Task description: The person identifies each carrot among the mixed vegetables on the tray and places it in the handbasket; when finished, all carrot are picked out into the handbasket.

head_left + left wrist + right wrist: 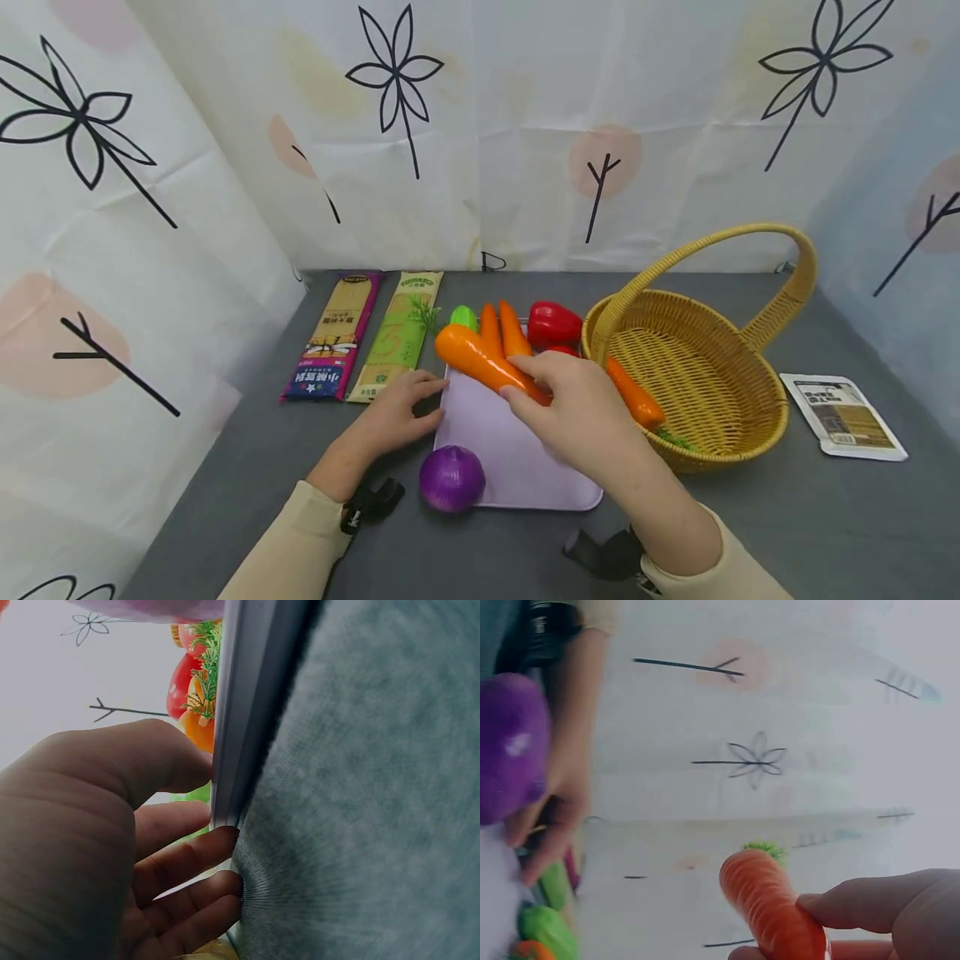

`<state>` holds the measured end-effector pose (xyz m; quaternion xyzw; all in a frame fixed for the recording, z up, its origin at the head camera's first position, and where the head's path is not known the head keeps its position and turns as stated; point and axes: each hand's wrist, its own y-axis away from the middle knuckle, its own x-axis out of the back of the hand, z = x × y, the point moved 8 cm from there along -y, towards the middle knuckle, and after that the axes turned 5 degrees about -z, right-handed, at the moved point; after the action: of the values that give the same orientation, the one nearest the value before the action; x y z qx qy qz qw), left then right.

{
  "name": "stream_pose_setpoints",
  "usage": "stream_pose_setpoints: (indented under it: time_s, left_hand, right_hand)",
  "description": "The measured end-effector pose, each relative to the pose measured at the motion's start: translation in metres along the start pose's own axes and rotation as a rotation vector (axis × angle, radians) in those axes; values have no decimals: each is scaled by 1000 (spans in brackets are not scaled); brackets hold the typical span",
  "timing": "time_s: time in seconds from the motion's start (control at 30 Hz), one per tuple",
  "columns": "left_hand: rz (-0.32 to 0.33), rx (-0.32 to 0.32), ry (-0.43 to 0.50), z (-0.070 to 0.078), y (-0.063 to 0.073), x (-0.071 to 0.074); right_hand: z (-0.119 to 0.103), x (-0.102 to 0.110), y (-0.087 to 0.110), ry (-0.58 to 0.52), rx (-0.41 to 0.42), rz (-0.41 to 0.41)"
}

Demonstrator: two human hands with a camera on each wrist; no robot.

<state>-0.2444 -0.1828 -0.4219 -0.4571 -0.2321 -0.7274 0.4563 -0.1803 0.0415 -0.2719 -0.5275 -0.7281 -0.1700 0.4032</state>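
In the head view my right hand [573, 408] pinches an orange carrot [472, 357] by one end, thumb and fingers around it, above a lavender board [517, 467]. The carrot [769, 904] shows its ridged surface and a green leafy tuft in the right wrist view. My left hand [397, 412] rests at the board's left edge; in the left wrist view its fingertips touch that edge and the grey cloth. A purple onion [452, 479] sits at the board's near left corner. Two more carrots [516, 333], a green vegetable [463, 317] and a red bell pepper [553, 323] lie at the far end.
At the right stands a yellow wicker basket [720, 333] with a tall handle; another carrot [637, 398] lies along its left side. A white packet [847, 417] is right of it. Two noodle packs, one purple [333, 333], one green [397, 333], lie at back left.
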Motion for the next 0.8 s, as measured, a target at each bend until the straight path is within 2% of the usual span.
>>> stream_pose_setpoints:
  time_s: [0.17, 0.27, 0.43, 0.6, 0.8]
  left_hand:
    - [5, -15, -20, 0, -2, 0]
    - [4, -10, -20, 0, -2, 0]
    - [8, -11, -18, 1, -2, -1]
    - [16, -18, -18, 1, -3, 0]
    - [15, -42, -3, 3, -2, 1]
  right_hand:
    - [-6, 33, 17, -205, 80, 57]
    - [-9, 51, 27, -247, 134, 111]
    - [-11, 79, 41, -197, 167, 227]
    - [-3, 103, 54, -140, 128, 340]
    - [10, 126, 67, -115, 75, 434]
